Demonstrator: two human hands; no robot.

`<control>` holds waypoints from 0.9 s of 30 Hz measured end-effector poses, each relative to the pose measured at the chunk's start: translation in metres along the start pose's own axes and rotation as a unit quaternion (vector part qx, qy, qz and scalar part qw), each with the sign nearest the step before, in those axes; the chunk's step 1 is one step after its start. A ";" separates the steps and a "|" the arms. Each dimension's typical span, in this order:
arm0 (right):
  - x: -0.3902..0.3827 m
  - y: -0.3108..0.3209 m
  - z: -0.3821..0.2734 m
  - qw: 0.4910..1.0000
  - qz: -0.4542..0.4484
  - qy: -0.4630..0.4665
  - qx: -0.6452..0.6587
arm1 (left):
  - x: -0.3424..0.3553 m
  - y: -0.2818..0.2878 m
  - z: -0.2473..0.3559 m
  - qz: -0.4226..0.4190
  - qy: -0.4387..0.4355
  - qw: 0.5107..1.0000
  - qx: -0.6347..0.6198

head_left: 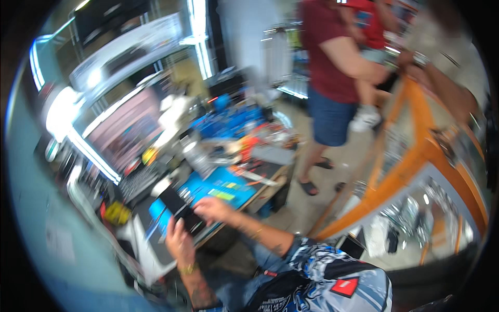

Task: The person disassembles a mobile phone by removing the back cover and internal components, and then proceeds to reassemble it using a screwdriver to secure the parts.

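Note:
A black smartphone [175, 203], long and slanted, is held over the near edge of the workbench. My left hand [180, 242] grips its lower end, closed with the thumb up along it. At the phone's right side, my right hand [214, 209] has its fingers curled and bunched against it; blur hides whether something small is pinched there. Under and beyond the phone lies a blue work mat [236, 190] with yellow-green pieces on it.
A keyboard [139, 183], a monitor [125, 127] and a bright lamp [61, 112] stand at the left. Blue trays [223, 122] and loose tools clutter the bench's far side. An orange-framed glass case [400, 177] stands right. A person in shorts [332, 112] stands beyond the bench.

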State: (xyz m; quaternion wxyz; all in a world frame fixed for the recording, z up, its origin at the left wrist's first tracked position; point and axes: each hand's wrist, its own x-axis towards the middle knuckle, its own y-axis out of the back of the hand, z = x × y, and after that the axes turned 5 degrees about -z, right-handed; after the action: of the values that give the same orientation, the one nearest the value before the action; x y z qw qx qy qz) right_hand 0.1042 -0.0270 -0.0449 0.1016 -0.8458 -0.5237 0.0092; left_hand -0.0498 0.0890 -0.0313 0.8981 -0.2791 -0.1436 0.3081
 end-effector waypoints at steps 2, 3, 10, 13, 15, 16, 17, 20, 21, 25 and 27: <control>0.010 0.002 0.015 0.998 -0.026 0.028 0.050 | 0.002 0.006 -0.002 -0.032 -0.025 0.999 -0.003; 0.014 0.007 0.017 0.997 -0.048 0.035 0.050 | 0.004 0.001 0.001 -0.030 -0.046 0.998 -0.002; 0.000 0.012 0.002 0.999 -0.003 0.036 0.006 | 0.010 0.016 -0.008 -0.054 0.003 0.998 -0.015; 0.001 0.004 0.003 0.998 -0.031 0.023 0.043 | 0.003 0.001 0.000 0.021 0.011 1.000 -0.012; 0.002 0.010 0.003 0.999 -0.014 0.032 0.028 | 0.007 0.004 -0.006 -0.015 0.001 1.000 -0.014; 0.003 0.010 0.005 0.999 -0.008 0.035 0.021 | 0.008 0.008 -0.006 -0.030 -0.006 0.999 -0.013; 0.003 0.005 0.009 0.999 -0.008 0.035 0.026 | 0.006 0.014 -0.004 -0.027 -0.003 1.000 -0.008; 0.003 0.003 0.006 0.999 -0.016 0.038 0.027 | 0.009 0.027 -0.003 -0.093 -0.009 0.995 -0.037; -0.001 0.010 0.002 0.999 -0.006 0.043 0.027 | 0.017 0.038 -0.008 -0.171 -0.006 0.983 -0.068; 0.004 0.006 0.008 0.998 -0.012 0.054 0.032 | 0.015 0.031 -0.008 -0.085 0.002 0.996 -0.007; 0.004 0.006 0.009 0.997 -0.018 0.057 0.044 | 0.015 0.027 -0.010 -0.084 -0.005 0.996 -0.004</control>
State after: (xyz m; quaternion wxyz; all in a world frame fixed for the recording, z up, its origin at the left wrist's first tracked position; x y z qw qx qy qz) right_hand 0.1103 -0.0248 -0.0541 0.1681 -0.8303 -0.5311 -0.0176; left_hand -0.0471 0.1125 -0.0540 0.9190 -0.2682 -0.1717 0.2325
